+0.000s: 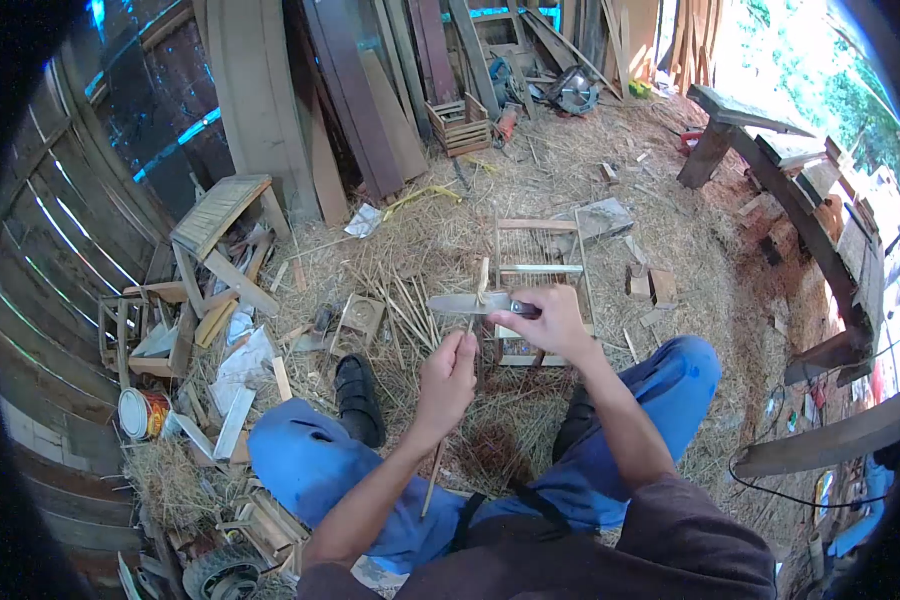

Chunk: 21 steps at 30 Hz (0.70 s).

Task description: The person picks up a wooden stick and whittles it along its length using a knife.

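- Stick (470,326), thin and pale, is held out in front of the seated person, slanting from over the left thigh of the blue trousers (295,455) up toward twelve o'clock, taking straight ahead of the person as twelve.
- Left hand (448,380) has its fingers wrapped round the stick partway along, just below the knife (465,303).
- Right hand (550,318) has its fingers closed on the dark knife handle; the blade points to nine o'clock and crosses the stick near its far end, where pale curled slivers show.
- Beyond the hands, at twelve, a slatted wooden frame (540,268) lies on the straw-strewn floor (670,225).
- At eleven I see a loose spread of thin sticks (402,310), with a small square wooden piece (360,315) just beside them.
- Toward ten, a paint-marked can (143,413) stands near the plank wall.
- Further off, between ten and eleven, there's a low wooden stool (220,215).
- Between one and two, a rough counter (745,110) carries wood pieces.
- Farthest, about twelve, sit a slatted crate (460,125) and a circular saw (575,92); tall boards (345,95) lean between eleven and twelve.
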Each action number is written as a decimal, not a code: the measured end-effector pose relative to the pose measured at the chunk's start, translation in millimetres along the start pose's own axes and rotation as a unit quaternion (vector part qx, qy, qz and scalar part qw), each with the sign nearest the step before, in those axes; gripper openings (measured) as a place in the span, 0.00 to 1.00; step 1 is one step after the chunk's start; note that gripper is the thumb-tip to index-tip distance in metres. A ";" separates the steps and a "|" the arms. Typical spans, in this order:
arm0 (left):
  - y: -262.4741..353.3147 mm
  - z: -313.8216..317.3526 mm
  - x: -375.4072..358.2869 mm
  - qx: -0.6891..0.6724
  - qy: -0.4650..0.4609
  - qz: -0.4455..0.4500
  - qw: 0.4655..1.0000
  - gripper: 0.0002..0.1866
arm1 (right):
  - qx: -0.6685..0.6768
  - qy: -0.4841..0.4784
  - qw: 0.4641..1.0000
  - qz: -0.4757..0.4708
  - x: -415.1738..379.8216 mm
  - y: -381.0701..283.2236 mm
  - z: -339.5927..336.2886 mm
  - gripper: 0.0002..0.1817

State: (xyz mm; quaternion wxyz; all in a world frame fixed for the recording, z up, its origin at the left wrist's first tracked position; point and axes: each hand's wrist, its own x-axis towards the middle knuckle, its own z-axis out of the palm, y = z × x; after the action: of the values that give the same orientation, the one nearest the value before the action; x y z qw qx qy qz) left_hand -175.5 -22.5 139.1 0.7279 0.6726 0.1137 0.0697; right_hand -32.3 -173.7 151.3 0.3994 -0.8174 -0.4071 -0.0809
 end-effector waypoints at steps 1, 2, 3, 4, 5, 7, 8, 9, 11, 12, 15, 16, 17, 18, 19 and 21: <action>7.4 -1.3 0.3 -0.012 -0.007 -0.005 1.000 0.15 | 0.008 0.003 1.000 0.002 -0.3 -5.9 -1.3 0.20; 13.8 -3.2 -1.8 -0.024 -0.016 -0.015 0.999 0.15 | 0.018 0.006 1.000 0.009 -3.2 -9.6 -1.1 0.20; 16.7 -3.3 -1.9 -0.036 -0.027 -0.025 0.999 0.16 | 0.070 -0.023 0.997 0.031 -4.1 -8.1 -0.4 0.21; 16.3 -2.8 -1.1 -0.022 -0.019 -0.028 0.999 0.16 | 0.123 -0.053 0.990 0.053 -4.5 -5.7 1.3 0.21; 15.9 -2.9 -0.2 -0.007 -0.010 -0.031 0.999 0.16 | 0.175 -0.081 0.978 0.073 -4.1 -3.8 3.9 0.22; 12.0 -3.6 1.8 0.026 0.004 -0.013 1.000 0.15 | 0.272 -0.080 0.957 0.066 -5.4 -7.4 18.0 0.26; 6.2 -4.0 4.9 0.046 0.006 0.007 0.999 0.14 | 0.321 -0.077 0.942 0.062 -5.4 -8.4 23.6 0.27; 5.2 -3.7 6.0 0.067 0.007 0.026 0.997 0.14 | 0.300 -0.111 0.944 0.077 -2.6 -11.2 21.0 0.24; 5.2 -3.2 6.2 0.126 0.037 0.094 0.987 0.13 | 0.266 -0.128 0.950 0.103 -0.1 -16.2 8.2 0.25; 5.7 -3.2 5.4 0.155 0.050 0.126 0.979 0.13 | 0.249 -0.135 0.952 0.118 0.5 -20.3 3.6 0.25; 3.3 -2.4 9.1 0.157 0.064 0.140 0.976 0.13 | 0.234 -0.128 0.958 0.101 0.2 -14.4 11.4 0.24; 4.8 -3.4 8.3 0.173 0.055 0.127 0.975 0.14 | 0.248 -0.127 0.955 0.106 -0.1 -12.6 13.8 0.24; 7.5 -6.1 6.5 0.190 0.047 0.114 0.974 0.15 | 0.261 -0.126 0.951 0.111 -0.6 -11.2 16.3 0.23; 9.4 -7.5 5.0 0.206 0.038 0.101 0.973 0.16 | 0.275 -0.124 0.946 0.116 -0.8 -11.5 17.2 0.23; 8.0 -7.7 3.5 0.184 0.032 0.087 0.979 0.16 | 0.239 -0.127 0.957 0.106 -0.9 -10.8 15.4 0.22; 3.1 -7.1 -0.2 0.136 0.019 0.061 0.989 0.16 | 0.163 -0.130 0.974 0.083 1.2 -9.0 8.3 0.22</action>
State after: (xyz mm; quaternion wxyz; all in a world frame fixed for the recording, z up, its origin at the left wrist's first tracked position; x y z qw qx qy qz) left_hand -177.3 -15.5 141.7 0.6214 0.7698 0.0951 0.1104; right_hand -39.8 -163.9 151.6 0.4760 -0.7757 -0.3944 0.1272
